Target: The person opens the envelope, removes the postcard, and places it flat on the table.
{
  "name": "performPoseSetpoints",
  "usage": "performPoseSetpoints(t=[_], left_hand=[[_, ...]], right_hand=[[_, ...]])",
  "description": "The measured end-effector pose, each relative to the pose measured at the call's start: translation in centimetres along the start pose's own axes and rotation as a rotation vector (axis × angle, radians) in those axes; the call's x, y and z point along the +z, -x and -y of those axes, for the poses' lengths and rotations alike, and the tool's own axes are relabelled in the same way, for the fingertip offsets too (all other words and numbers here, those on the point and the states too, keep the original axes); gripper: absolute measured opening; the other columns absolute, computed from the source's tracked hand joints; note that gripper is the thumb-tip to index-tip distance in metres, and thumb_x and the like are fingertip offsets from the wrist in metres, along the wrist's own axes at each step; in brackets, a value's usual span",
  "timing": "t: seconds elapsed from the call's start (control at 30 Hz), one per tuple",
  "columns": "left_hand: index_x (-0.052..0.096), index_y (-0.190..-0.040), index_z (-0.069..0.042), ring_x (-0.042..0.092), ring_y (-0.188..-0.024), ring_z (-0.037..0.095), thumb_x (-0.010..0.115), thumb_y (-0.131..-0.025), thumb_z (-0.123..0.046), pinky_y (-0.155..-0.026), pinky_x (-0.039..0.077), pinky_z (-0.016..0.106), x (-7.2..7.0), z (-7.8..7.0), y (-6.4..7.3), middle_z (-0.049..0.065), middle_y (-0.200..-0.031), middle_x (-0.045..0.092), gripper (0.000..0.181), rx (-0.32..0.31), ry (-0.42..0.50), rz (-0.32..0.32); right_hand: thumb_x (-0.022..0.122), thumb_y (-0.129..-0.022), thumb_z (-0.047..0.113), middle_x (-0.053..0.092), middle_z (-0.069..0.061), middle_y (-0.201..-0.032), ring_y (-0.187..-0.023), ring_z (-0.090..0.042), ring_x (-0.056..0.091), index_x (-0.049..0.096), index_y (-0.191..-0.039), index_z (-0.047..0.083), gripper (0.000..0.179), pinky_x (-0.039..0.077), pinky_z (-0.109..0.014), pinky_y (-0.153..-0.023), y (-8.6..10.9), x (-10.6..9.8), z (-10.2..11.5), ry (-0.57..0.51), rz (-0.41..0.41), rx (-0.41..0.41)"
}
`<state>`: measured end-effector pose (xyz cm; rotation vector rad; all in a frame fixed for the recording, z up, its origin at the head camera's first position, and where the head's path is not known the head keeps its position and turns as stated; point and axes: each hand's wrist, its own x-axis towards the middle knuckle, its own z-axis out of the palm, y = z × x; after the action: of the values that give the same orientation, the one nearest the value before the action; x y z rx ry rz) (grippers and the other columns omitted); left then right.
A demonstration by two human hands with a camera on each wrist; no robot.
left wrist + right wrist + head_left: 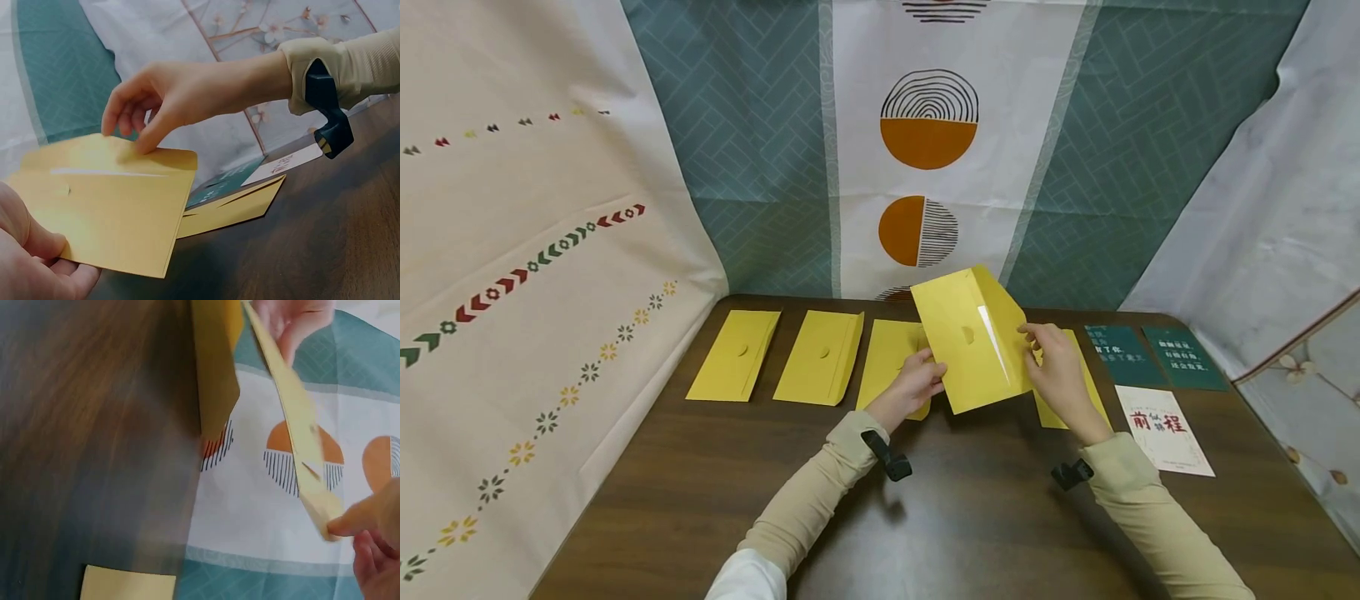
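Note:
Raised over the table is a yellow envelope, its flap lifted and a white strip showing along the opening. My left hand grips its left edge, thumb on the front and fingers behind. At the flap's edge, the thumb and fingertips of my right hand pinch the paper. The right wrist view shows the envelope nearly edge-on between both hands.
Yellow envelopes lie in a row along the table's back: one at far left, another beside it, one behind my left hand, one by my right wrist. Two green cards and a white card lie at right.

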<state>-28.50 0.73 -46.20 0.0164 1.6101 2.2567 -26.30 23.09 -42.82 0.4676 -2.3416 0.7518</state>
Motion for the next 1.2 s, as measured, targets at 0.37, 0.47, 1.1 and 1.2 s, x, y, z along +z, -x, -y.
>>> performPoseSetpoints(t=[0.37, 0.47, 1.1, 1.2], left_hand=[[0.031, -0.151, -0.009, 0.057, -0.106, 0.016, 0.042, -0.101, -0.002, -0.106, 0.042, 0.044, -0.1, -0.3, 0.1, 0.016, -0.133, 0.055, 0.052, -0.058, -0.023, 0.051], [0.024, -0.153, -0.006, 0.055, -0.119, 0.023, 0.044, -0.101, -0.003, -0.11, 0.037, 0.048, -0.1, -0.3, 0.1, 0.02, -0.143, 0.047, 0.056, -0.067, -0.045, 0.061], [0.044, -0.14, 0.003, 0.042, -0.059, 0.007, 0.047, -0.1, -0.004, -0.067, 0.046, 0.021, -0.9, -0.3, 0.2, -0.005, -0.065, 0.05, 0.041, -0.028, -0.155, -0.035], [0.042, -0.141, 0.004, 0.044, -0.061, 0.007, 0.048, -0.099, -0.005, -0.067, 0.047, 0.021, -0.8, -0.3, 0.2, -0.006, -0.064, 0.049, 0.044, -0.037, -0.157, -0.051]], right_hand=[[0.062, -0.095, 0.02, 0.071, -0.01, -0.086, -0.067, -0.012, 0.058, 0.067, -0.108, 0.004, 0.021, 0.047, -0.022, -0.059, -0.3, 0.1, 0.5, -0.194, 0.264, 0.178], [0.064, -0.094, 0.023, 0.072, -0.014, -0.088, -0.07, -0.013, 0.058, 0.068, -0.104, 0.002, 0.024, 0.047, -0.021, -0.061, -0.6, -0.1, 0.5, -0.214, 0.299, 0.308], [0.034, -0.104, 0.024, 0.06, -0.022, -0.093, -0.068, -0.014, 0.053, 0.051, -0.115, -0.006, 0.037, 0.039, -0.023, -0.05, -0.5, -1.7, -1.5, -0.179, 0.045, 0.567], [0.031, -0.104, 0.026, 0.058, -0.018, -0.089, -0.064, -0.008, 0.05, 0.049, -0.116, -0.004, 0.037, 0.038, -0.023, -0.049, -0.5, -1.8, -1.8, -0.167, -0.037, 0.576]])
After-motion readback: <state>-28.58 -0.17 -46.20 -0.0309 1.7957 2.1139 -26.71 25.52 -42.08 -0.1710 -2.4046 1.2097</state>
